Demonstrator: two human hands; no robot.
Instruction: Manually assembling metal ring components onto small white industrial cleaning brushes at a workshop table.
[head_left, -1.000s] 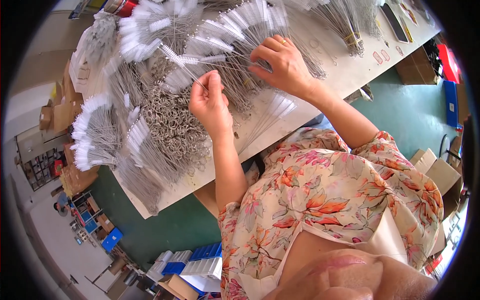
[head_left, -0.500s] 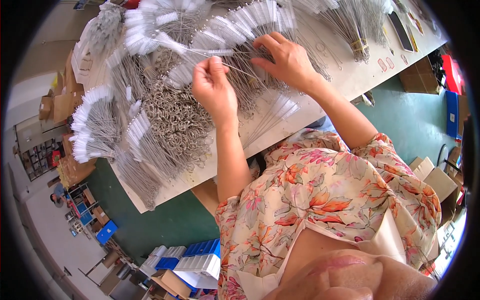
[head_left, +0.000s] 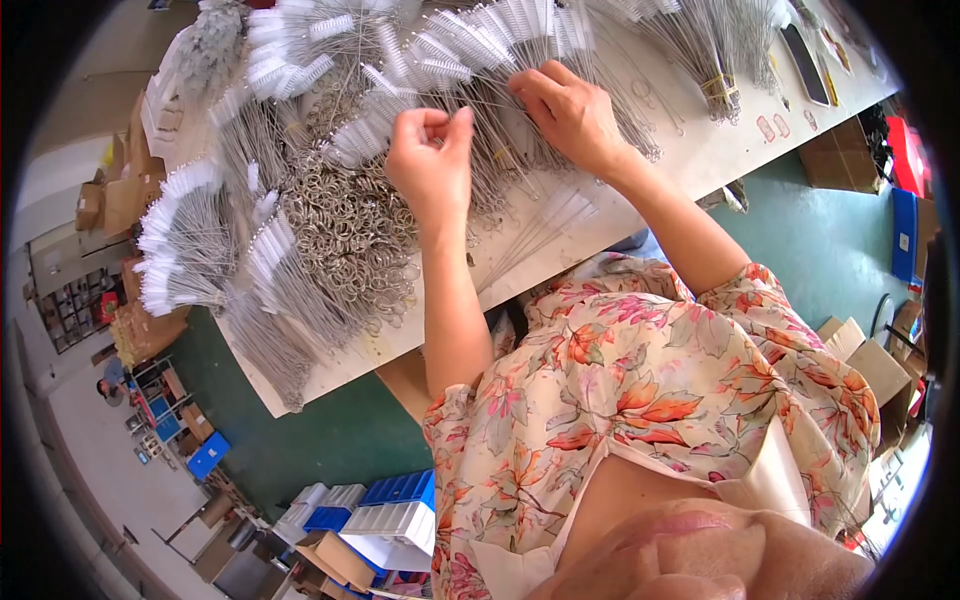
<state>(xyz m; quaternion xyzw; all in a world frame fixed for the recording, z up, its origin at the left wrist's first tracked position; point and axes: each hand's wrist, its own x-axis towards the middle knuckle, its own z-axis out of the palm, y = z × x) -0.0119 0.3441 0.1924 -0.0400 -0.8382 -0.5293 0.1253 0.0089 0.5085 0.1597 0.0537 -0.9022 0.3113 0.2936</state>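
My left hand (head_left: 430, 165) hovers over the near side of the brush pile, its fingers loosely curled and the thumb apart from them. I see nothing held in it. To its right, my right hand (head_left: 575, 115) reaches into the wire stems with thumb and fingers drawn together; what they pinch is hidden among the stems. Close by lie wire brushes with white bristles (head_left: 480, 45), fanned out in a thick heap. Left of my left hand is a mound of small metal rings (head_left: 350, 235).
More brush bundles (head_left: 185, 240) lie at the table's left end, and a tied bundle (head_left: 720, 90) at the right. A few loose brushes (head_left: 540, 230) rest near the front edge. A dark flat object (head_left: 803, 65) lies far right. Blue and white bins (head_left: 390, 520) stand on the floor.
The brush that my left hand held by its wire is no longer seen in it, and the thumb has moved away from the fingers. My right hand's fingers have drawn together.
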